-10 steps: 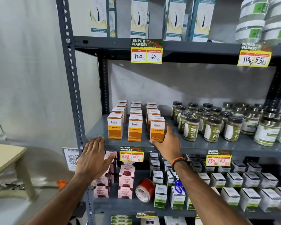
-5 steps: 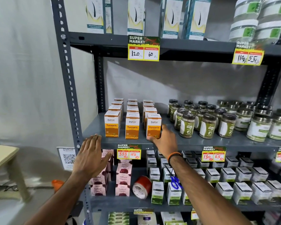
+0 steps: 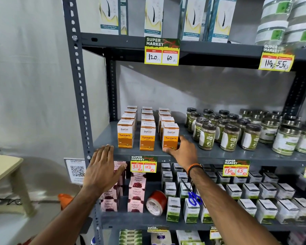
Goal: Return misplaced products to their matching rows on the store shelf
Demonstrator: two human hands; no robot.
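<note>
Nearest the camera, two bare forearms reach up to the grey metal shelf (image 3: 219,157), the right one wearing an orange-and-black wristband (image 3: 194,168). The left hand (image 3: 102,171) hangs flat and empty, fingers spread and straight, their tips at the shelf's front lip, with pink Gulkand boxes (image 3: 137,191) showing just below the palm — it looks parked there for balance rather than work. Beyond it the right hand (image 3: 183,150) is wrapped around the front Turmeric box (image 3: 170,136), thumb at the box's lower front corner and fingers curling round its far side, closed on it but not lifting; the box stands upright on the shelf at the head of the right-hand Turmeric row. My read — it is being squared into line with the two front boxes left of the thumb. Just right of those fingers stand the green-labelled spice jars (image 3: 207,137), near but apart. Under the right wrist lie a red tape roll (image 3: 155,203) and blue-handled scissors (image 3: 193,198), likely strays.
</note>
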